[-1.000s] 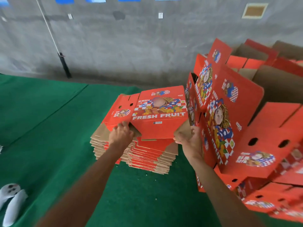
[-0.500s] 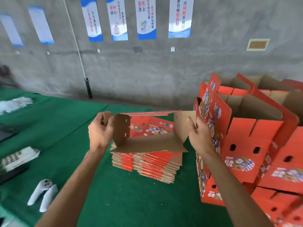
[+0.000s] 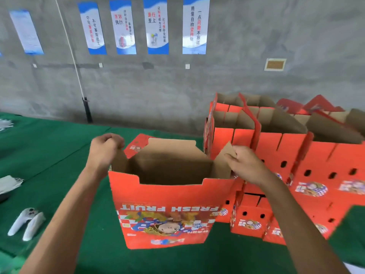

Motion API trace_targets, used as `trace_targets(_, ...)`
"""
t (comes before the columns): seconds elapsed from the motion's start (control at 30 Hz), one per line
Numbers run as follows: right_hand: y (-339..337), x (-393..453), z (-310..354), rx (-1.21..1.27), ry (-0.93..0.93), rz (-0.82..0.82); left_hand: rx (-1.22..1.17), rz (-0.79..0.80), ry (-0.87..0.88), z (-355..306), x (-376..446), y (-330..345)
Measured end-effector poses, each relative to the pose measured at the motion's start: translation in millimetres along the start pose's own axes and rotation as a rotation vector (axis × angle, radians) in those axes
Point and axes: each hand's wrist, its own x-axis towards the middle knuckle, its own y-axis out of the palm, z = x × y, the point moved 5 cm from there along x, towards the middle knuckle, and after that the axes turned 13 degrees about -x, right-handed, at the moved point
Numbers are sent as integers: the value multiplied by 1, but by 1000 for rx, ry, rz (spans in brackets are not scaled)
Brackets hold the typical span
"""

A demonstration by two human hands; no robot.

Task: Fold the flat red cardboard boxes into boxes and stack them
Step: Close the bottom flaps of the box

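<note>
I hold a red cardboard box [image 3: 167,210] opened into a rectangular tube, its brown inside facing up and the "FRESH FRUIT" print upside down on the near panel. My left hand [image 3: 104,149] grips the top of its left side flap. My right hand [image 3: 245,165] pinches the brown right side flap. Folded red boxes [image 3: 296,155] are stacked in rows at the right, open tops up. The pile of flat boxes is hidden behind the held box.
A green cloth [image 3: 49,159] covers the table. Two white controllers [image 3: 27,222] lie at the near left. Grey and white items [image 3: 7,182] sit at the left edge. A grey concrete wall with blue-white posters [image 3: 158,26] stands behind, with a black pole [image 3: 87,109] against it.
The flat box was lifted off the pile and pulled open into a tube. It now hangs upright in front of me, and the view has tilted up toward the wall.
</note>
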Motion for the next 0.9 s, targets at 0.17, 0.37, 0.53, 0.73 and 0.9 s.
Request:
trace_targets(0.17, -28, -70, -75, 17, 71, 20, -125, 1, -218, 62, -64, 63)
trace_targets(0.37, -43, -145, -167, -140, 232, 1, -242, 36, -408, 135, -129, 158)
trace_targets(0.53, -43, -180, -215, -121, 337, -61, -68, 311, -172, 162, -154, 191)
trace_targets(0.73, -40, -207, -278, -9, 564, -183, 545, 627, 616, 148, -175, 215)
trace_targets(0.9, -23, -229, -299, 29, 674, -322, 388, 969, 729, 165, -193, 209)
